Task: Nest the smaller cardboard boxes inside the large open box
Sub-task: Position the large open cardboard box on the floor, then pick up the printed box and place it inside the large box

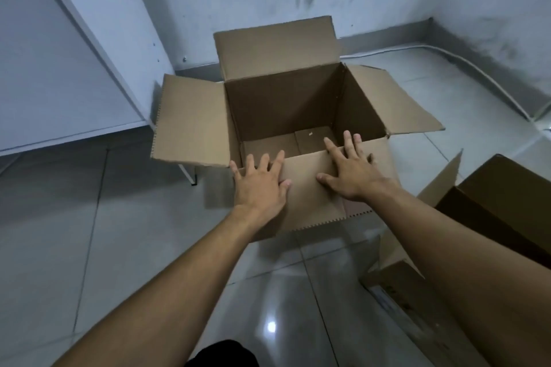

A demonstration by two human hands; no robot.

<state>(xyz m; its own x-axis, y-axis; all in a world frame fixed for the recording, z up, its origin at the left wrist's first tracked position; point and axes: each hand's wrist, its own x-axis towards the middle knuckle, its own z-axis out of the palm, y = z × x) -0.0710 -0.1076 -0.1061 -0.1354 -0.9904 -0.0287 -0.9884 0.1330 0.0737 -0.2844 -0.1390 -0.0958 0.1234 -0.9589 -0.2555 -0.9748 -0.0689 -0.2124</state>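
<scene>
A large brown cardboard box [286, 104] stands open on the tiled floor, its left, far and right flaps spread outward and nothing visible inside. The near flap [310, 188] is folded down toward me. My left hand [259, 185] lies flat on that flap's left part, fingers spread. On the right part rests my right hand [348, 170], flat too, with its fingertips reaching the box's front rim. A smaller cardboard box [504, 205] sits on the floor at the right, partly hidden by my right forearm, with another cardboard piece [396, 271] beneath it.
A white shelf unit [65, 68] stands at the left on thin legs. Grey walls meet in a corner behind the box, and a white cable [477, 68] runs along the floor at the back right. Glossy tiles lie between me and the box.
</scene>
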